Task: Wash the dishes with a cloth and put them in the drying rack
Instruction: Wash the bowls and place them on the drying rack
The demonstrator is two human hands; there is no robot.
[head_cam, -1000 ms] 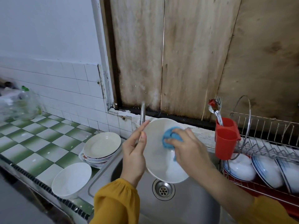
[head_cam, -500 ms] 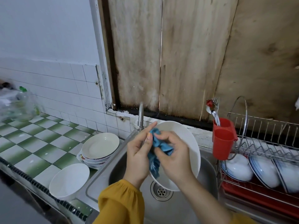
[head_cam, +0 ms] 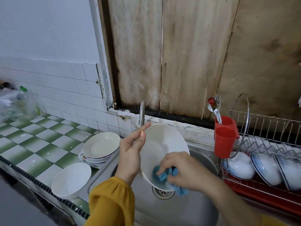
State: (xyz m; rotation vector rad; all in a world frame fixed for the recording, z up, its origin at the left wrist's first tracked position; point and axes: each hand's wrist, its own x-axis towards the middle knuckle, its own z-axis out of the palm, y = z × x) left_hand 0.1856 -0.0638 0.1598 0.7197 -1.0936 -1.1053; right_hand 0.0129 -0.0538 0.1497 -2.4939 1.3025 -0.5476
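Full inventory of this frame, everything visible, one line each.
held bowl: 1, white, tilted over the sink
cloth: 1, blue, inside the held bowl's lower part
sink: 1, steel, centre
tap: 1, metal, behind the sink
counter: 1, green and white tiles, left of the sink
plate stack: several, count unclear, cream on top, on the counter by the sink
counter bowl: 1, white, in front of the plate stack
drying rack: 1, metal wire, right of the sink
rack bowls: 3 visible, white with blue, in the drying rack
cutlery holder: 1, red, at the rack's left end
cutlery: a few pieces, metal, in the holder
bottle: 1, clear with a green cap, far left
left hand: holds the held bowl's rim
right hand: grips the cloth
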